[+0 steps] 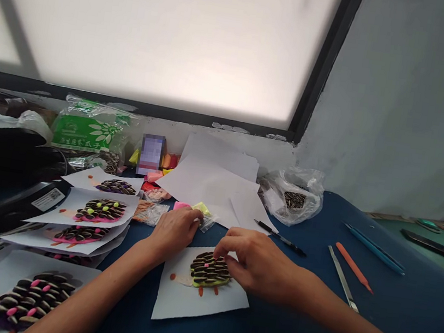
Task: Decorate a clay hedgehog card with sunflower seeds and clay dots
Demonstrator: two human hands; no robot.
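Observation:
A hedgehog picture [206, 277] lies on white paper, its body made of striped sunflower seeds pressed into yellow-green clay, with one pink dot among the seeds. Over the seeds' upper right is my right hand [258, 260], fingers bent together and touching the picture; whatever they pinch is too small or hidden. Beyond the sheet, my left hand [175, 231] rests with curled fingers beside a lump of pink clay [182, 205] and a packet of yellow clay [202, 208]. Its fingertips are turned away, so I cannot see what they grip.
Several seed hedgehog pictures [96, 209] overlap at left. Behind them stands a green seed bag [87, 128]. White sheets [212, 179], a plastic bag of seeds [295, 199] and a pen [280, 237] lie beyond my hands. At right are a metal blade [342, 277] and an orange tool [354, 266].

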